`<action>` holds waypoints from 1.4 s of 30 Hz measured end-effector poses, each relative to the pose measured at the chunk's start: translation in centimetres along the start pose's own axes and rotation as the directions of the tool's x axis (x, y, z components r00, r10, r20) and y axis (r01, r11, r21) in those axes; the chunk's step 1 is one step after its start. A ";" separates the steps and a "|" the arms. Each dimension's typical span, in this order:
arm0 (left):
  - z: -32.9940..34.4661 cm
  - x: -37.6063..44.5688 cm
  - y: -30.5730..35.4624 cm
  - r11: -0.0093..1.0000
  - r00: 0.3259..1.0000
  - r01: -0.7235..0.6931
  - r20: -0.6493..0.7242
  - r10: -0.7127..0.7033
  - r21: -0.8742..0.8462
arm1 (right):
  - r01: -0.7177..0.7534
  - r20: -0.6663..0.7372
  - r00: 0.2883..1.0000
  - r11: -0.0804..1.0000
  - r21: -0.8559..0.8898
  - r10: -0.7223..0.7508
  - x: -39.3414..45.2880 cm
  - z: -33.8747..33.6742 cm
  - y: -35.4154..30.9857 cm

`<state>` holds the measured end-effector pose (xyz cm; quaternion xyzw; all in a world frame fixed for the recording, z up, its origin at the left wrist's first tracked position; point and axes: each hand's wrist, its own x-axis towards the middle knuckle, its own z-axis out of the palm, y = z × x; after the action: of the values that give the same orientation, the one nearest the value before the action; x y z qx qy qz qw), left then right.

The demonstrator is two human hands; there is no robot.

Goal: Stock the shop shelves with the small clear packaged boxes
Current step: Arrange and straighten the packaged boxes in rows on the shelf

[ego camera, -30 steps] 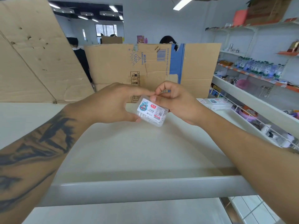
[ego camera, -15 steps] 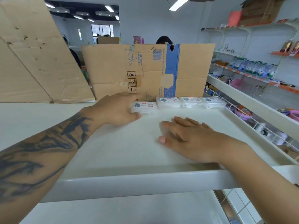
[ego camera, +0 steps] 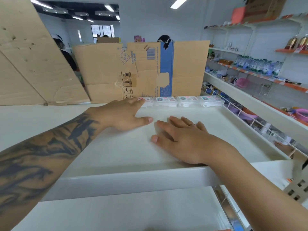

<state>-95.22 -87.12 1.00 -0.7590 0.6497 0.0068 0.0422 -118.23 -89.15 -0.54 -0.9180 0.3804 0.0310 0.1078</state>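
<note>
Several small clear packaged boxes lie in a row along the back of the white shelf, against a cardboard sheet. My left hand lies flat on the shelf, its fingertips resting on the leftmost box, which they partly hide. My right hand rests flat on the shelf nearer the front edge, fingers spread, holding nothing. It is apart from the boxes.
Cardboard sheets stand upright behind the shelf, a larger one leaning at the left. A wire rail borders the shelf's right side. Stocked shelves with water bottles line the right wall. A person's head shows behind the cardboard.
A second ago both hands held one box in the air. It now lies at the left end of the row, the left hand still touching it; the right hand has dropped flat onto the shelf.
</note>
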 end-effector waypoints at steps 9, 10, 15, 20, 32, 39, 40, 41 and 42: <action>-0.5 -1.1 -0.2 0.998 0.989 -0.022 -0.145 0.014 -0.055 | 0.037 -0.044 0.998 0.998 0.049 -0.035 0.3 0.1 0.4; -0.7 -1.6 0.0 0.999 0.986 -0.010 -0.167 0.004 -0.039 | 0.041 -0.056 0.998 0.998 0.056 -0.038 0.4 0.1 0.4; 0.0 -5.3 3.1 0.995 0.991 0.092 -0.096 -0.096 -0.046 | 0.037 -0.067 0.997 0.997 0.073 -0.032 0.4 0.1 0.6; 0.7 -11.1 5.1 0.988 0.964 0.148 -0.218 -0.152 -0.034 | 0.054 -0.309 0.951 0.995 0.079 -0.027 -2.9 0.2 0.8; 5.8 -30.4 3.0 0.991 0.864 0.117 -0.486 -0.136 -0.069 | 0.195 -0.728 0.678 0.980 0.042 -0.104 -15.0 8.3 -9.8; 9.5 -42.5 -6.8 0.978 0.833 0.200 -0.515 -0.203 -0.061 | 0.323 -0.775 0.612 0.944 0.065 -0.156 -17.9 13.6 -24.5; 9.9 -44.1 -8.2 0.973 0.821 0.219 -0.526 -0.221 -0.067 | 0.340 -0.773 0.612 0.938 0.067 -0.167 -17.8 14.2 -26.6; 10.2 -45.7 -9.6 0.968 0.810 0.240 -0.534 -0.242 -0.074 | 0.359 -0.769 0.613 0.931 0.066 -0.182 -17.6 14.9 -28.7; 10.5 -47.3 -11.0 0.962 0.800 0.262 -0.539 -0.264 -0.082 | 0.376 -0.765 0.613 0.925 0.063 -0.197 -17.4 15.4 -30.7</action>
<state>-91.27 -38.06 -5.78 -0.8120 0.5233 -0.2141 -0.1448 -108.50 -52.58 -7.80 -0.8803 0.2390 -0.4073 0.0452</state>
